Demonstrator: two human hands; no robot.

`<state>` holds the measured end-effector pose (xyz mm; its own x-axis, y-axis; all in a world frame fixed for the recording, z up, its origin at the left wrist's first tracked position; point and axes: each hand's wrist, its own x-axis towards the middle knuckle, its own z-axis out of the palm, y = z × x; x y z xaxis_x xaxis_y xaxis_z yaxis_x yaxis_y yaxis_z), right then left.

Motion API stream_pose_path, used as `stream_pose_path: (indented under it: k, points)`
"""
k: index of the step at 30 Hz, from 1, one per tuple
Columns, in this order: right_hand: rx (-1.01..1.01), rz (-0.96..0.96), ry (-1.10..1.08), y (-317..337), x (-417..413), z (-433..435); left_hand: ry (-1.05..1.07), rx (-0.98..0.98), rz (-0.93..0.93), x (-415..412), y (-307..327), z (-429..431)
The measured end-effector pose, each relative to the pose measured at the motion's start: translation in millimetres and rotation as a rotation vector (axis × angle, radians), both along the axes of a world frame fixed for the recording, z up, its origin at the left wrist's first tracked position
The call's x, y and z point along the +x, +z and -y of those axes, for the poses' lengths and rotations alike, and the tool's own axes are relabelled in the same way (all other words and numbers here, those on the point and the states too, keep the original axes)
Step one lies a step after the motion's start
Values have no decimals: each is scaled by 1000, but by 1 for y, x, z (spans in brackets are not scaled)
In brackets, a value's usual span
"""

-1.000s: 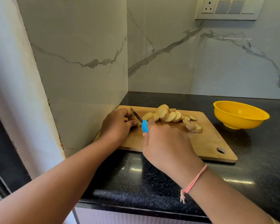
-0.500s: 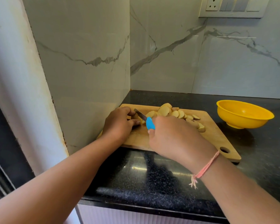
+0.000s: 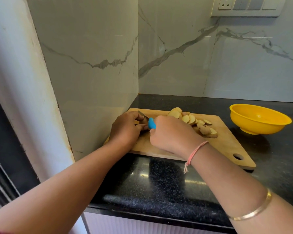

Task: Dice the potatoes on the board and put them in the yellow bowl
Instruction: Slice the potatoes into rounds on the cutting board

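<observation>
Head camera, looking down at a shiny black stone counter (image 3: pixel 159 183) with tiny pale specks. On it, a flat, light brown wooden board (image 3: pixel 227 149) with straight edges and a round hole in its near right corner. At the far middle of the board, a loose row of round, pale yellow potato slices (image 3: pixel 187 118) with thin brown skin, leaning on one another. To the right of the board and apart from it, a round, smooth, bright yellow bowl (image 3: pixel 260 122), upright on the counter.

Left hand (image 3: pixel 125 130) at the far left corner of the board, fingers curled round a small brown potato piece (image 3: pixel 143 121) that is mostly hidden. Right hand (image 3: pixel 172 134) just beside it, fingers wrapped round the smooth blue handle of a small knife (image 3: pixel 151 123), thin grey blade pointing far and left along the left fingers. Thin pink thread band (image 3: pixel 195 152) on the right wrist, plain gold bangle (image 3: pixel 254 211) farther up that arm.

Glossy white marble walls (image 3: pixel 176 56) with grey veins, meeting in a corner just past the board. High on the far wall, a white switch plate (image 3: pixel 247 6) with a three-hole socket.

Board tight against the left wall, little room on that side. Open counter between board and bowl, behind the board, and along the rounded near edge.
</observation>
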<state>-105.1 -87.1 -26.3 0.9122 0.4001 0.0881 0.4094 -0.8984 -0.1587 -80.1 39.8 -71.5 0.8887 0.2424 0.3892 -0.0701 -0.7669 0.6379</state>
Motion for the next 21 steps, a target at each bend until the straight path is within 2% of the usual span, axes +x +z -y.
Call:
stream_pose_path:
  k: [10,21]
  points:
    - [-15,9,14,-16,-21,24,17,-33,-29,6,-4,-2]
    - [8,-69,-11,-6,9,4,18,2,-8,3,-3,3]
